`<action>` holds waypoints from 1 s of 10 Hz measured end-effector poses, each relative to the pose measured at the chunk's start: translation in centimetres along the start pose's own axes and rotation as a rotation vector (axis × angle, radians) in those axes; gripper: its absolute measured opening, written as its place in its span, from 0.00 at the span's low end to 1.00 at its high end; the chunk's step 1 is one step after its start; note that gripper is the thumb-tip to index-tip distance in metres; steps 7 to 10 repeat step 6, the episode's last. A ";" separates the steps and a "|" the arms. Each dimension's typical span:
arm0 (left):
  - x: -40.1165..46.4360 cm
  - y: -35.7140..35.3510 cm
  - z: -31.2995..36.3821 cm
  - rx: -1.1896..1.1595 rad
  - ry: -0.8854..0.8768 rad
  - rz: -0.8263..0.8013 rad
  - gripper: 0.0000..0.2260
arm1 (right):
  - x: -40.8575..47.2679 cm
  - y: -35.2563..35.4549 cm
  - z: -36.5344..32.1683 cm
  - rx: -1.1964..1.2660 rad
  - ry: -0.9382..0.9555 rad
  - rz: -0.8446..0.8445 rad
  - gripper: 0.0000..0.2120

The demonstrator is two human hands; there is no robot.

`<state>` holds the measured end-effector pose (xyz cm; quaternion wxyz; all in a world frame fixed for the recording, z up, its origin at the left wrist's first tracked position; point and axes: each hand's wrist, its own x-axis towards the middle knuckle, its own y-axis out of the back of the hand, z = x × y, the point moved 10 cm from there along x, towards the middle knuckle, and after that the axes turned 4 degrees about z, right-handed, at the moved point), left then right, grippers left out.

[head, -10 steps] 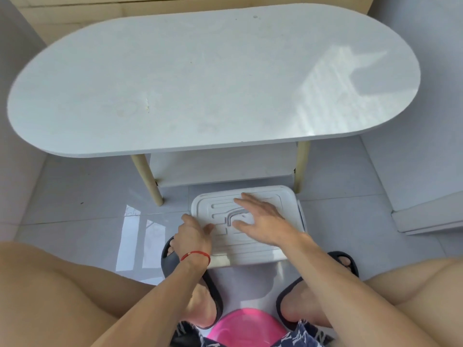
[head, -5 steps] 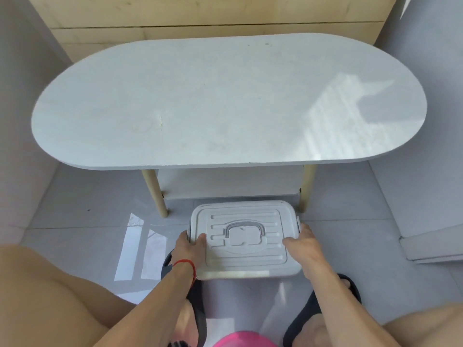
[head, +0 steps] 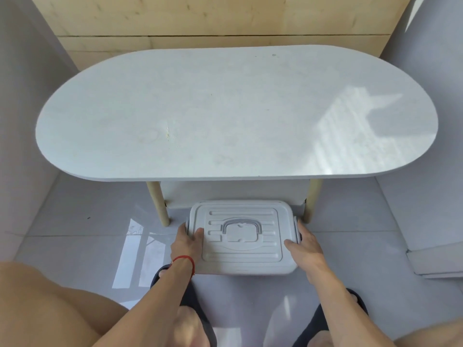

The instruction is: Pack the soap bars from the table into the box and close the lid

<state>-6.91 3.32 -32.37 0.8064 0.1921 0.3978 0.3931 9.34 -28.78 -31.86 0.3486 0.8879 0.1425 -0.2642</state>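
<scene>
A white plastic box point(head: 241, 267) stands on the floor in front of the table, its ribbed lid point(head: 265, 249) on top with a grey handle point(head: 242, 225) lying flat. My left hand point(head: 186, 242) grips the box's left side, thumb on the lid, by the left latch. My right hand point(head: 304, 245) holds the right side at the right latch point(head: 297, 227). No soap bars are in sight. The white oval table point(head: 225, 113) top is bare.
Two wooden table legs point(head: 158, 204) flank a low shelf point(head: 235, 192) just behind the box. My feet in dark slippers point(head: 333, 319) and my knees sit near the bottom edge. Grey walls close in left and right.
My hands slid from the top of the lid out to the box's two sides. My head rose, so the table and box sit lower in view.
</scene>
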 end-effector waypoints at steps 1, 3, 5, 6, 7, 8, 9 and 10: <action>0.0 0.1 0.3 0.022 0.014 -0.027 0.21 | 0.2 0.2 -0.3 -0.050 0.035 -0.004 0.35; -1.7 1.5 1.6 -0.031 0.017 -0.100 0.17 | -1.3 0.9 -2.2 -0.194 0.068 -0.054 0.33; -12.3 9.5 14.9 -0.088 -0.689 0.082 0.20 | -9.9 7.0 -11.0 -0.392 0.329 -0.139 0.20; -17.7 17.9 19.4 -0.280 -1.105 0.097 0.18 | -17.0 15.4 -18.6 -0.258 0.710 0.013 0.22; -17.7 17.9 19.4 -0.280 -1.105 0.097 0.18 | -17.0 15.4 -18.6 -0.258 0.710 0.013 0.22; -17.7 17.9 19.4 -0.280 -1.105 0.097 0.18 | -17.0 15.4 -18.6 -0.258 0.710 0.013 0.22; -17.7 17.9 19.4 -0.280 -1.105 0.097 0.18 | -17.0 15.4 -18.6 -0.258 0.710 0.013 0.22; -17.7 17.9 19.4 -0.280 -1.105 0.097 0.18 | -17.0 15.4 -18.6 -0.258 0.710 0.013 0.22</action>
